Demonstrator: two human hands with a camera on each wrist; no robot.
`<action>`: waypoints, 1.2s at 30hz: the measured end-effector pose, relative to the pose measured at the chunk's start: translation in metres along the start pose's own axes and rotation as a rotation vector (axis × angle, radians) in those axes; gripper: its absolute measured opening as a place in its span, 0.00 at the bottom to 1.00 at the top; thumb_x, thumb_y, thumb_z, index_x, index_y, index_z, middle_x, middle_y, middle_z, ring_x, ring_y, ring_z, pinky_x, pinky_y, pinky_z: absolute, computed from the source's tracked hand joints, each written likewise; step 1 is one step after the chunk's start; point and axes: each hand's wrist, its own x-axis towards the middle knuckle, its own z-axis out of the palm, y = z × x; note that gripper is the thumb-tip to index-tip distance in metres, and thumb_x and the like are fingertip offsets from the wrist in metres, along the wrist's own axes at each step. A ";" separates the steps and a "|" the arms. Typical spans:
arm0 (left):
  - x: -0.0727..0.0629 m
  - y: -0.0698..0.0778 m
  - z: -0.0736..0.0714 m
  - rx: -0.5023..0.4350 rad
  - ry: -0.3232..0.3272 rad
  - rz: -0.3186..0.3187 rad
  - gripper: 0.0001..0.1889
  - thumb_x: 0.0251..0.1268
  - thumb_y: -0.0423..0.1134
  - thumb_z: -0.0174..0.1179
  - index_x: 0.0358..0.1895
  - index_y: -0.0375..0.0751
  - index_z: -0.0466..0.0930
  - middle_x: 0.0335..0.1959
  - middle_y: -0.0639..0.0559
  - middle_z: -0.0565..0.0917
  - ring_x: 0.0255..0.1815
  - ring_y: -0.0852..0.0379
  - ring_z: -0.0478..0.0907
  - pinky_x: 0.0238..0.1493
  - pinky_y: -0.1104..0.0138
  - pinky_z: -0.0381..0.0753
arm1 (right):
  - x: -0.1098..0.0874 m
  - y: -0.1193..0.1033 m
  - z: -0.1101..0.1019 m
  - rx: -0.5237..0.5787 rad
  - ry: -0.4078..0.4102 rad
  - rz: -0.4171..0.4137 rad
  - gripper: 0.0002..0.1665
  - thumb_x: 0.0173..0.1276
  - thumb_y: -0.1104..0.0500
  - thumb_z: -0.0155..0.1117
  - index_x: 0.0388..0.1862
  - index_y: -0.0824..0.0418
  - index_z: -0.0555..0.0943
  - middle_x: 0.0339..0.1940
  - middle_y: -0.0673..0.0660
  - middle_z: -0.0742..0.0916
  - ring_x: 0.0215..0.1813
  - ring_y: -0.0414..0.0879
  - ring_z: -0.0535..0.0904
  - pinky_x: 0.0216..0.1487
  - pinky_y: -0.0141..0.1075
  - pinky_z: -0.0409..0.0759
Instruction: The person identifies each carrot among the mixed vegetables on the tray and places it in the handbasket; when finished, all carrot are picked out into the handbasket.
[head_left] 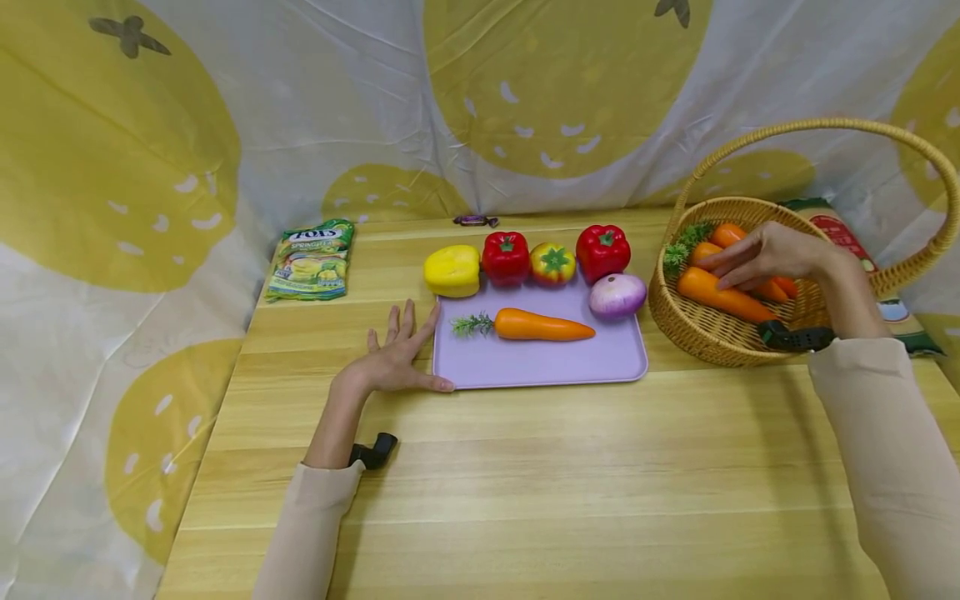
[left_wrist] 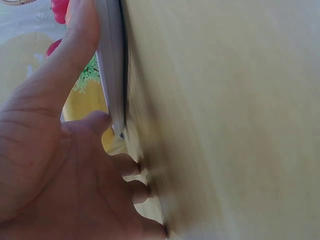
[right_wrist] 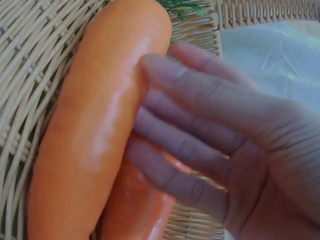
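Fingers of the right hand point(head_left: 776, 252), parted from the thumb, touch a smooth orange carrot point(right_wrist: 92, 120) inside a woven wicker basket point(head_left: 678, 333). Left hand point(head_left: 390, 364), fingers spread, touches a rectangular lilac tray point(head_left: 540, 364). Head view alone shows a purple-and-white onion point(head_left: 618, 296).

One tray point(head_left: 547, 363); on it or at its edge, two red peppers point(head_left: 506, 260), one yellow pepper point(head_left: 452, 272), one red-and-yellow fruit point(head_left: 552, 264), one onion point(head_left: 617, 297) and one carrot point(head_left: 543, 325), six pieces in all; three peppers altogether; one basket point(head_left: 675, 321) with a single handle; at least three basket carrots point(head_left: 726, 298), the exact number hidden behind one hand, hence four carrots or more overall; one packet point(head_left: 311, 260); one bag point(head_left: 843, 233); one sweet point(head_left: 476, 221); one table point(head_left: 562, 483); one left hand point(head_left: 393, 358), one right hand point(head_left: 772, 252); two sleeves point(head_left: 311, 517); two black wrist mounts point(head_left: 377, 451).
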 end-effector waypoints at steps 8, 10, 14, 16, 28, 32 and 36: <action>0.000 0.000 0.000 -0.012 -0.001 0.002 0.67 0.55 0.69 0.70 0.85 0.62 0.26 0.82 0.38 0.16 0.82 0.36 0.10 0.73 0.26 0.19 | -0.008 -0.029 -0.004 -0.196 0.112 0.065 0.26 0.73 0.50 0.70 0.67 0.55 0.83 0.56 0.45 0.91 0.52 0.19 0.79 0.49 0.16 0.74; -0.001 0.000 0.000 -0.029 0.000 0.008 0.68 0.54 0.71 0.70 0.85 0.63 0.26 0.82 0.38 0.15 0.82 0.36 0.09 0.73 0.26 0.18 | -0.012 -0.037 -0.005 -0.222 0.111 0.083 0.27 0.75 0.46 0.66 0.70 0.52 0.81 0.58 0.42 0.90 0.52 0.17 0.77 0.49 0.16 0.73; 0.002 -0.005 0.003 -0.046 0.009 0.026 0.70 0.49 0.76 0.69 0.84 0.66 0.25 0.82 0.38 0.15 0.82 0.37 0.08 0.71 0.25 0.15 | -0.020 -0.053 -0.001 -0.215 0.119 0.068 0.27 0.79 0.45 0.61 0.74 0.48 0.77 0.62 0.40 0.88 0.56 0.15 0.73 0.50 0.16 0.71; 0.003 -0.006 0.004 -0.042 0.016 0.034 0.70 0.48 0.76 0.69 0.84 0.67 0.25 0.82 0.39 0.14 0.81 0.37 0.07 0.70 0.25 0.15 | -0.024 -0.061 0.003 -0.195 0.128 0.040 0.27 0.80 0.46 0.59 0.75 0.47 0.76 0.62 0.40 0.88 0.57 0.17 0.74 0.51 0.16 0.71; 0.001 -0.001 0.002 -0.053 -0.003 0.020 0.69 0.51 0.73 0.70 0.84 0.65 0.25 0.82 0.39 0.14 0.82 0.37 0.08 0.72 0.26 0.16 | -0.029 -0.116 0.051 -0.020 0.179 -0.256 0.23 0.78 0.63 0.61 0.70 0.55 0.80 0.62 0.52 0.89 0.62 0.37 0.84 0.57 0.20 0.78; 0.000 -0.001 0.002 -0.048 0.003 0.021 0.70 0.50 0.75 0.70 0.84 0.66 0.25 0.82 0.40 0.14 0.82 0.38 0.08 0.72 0.26 0.16 | -0.023 -0.133 0.070 0.007 0.202 -0.265 0.23 0.78 0.60 0.63 0.70 0.52 0.81 0.62 0.51 0.88 0.62 0.38 0.83 0.55 0.23 0.78; -0.001 0.000 0.000 -0.029 0.001 0.011 0.67 0.55 0.70 0.70 0.85 0.63 0.25 0.82 0.38 0.15 0.82 0.37 0.08 0.72 0.26 0.17 | -0.015 -0.147 0.088 0.014 0.212 -0.226 0.23 0.77 0.53 0.64 0.69 0.44 0.81 0.67 0.47 0.86 0.65 0.36 0.81 0.54 0.23 0.77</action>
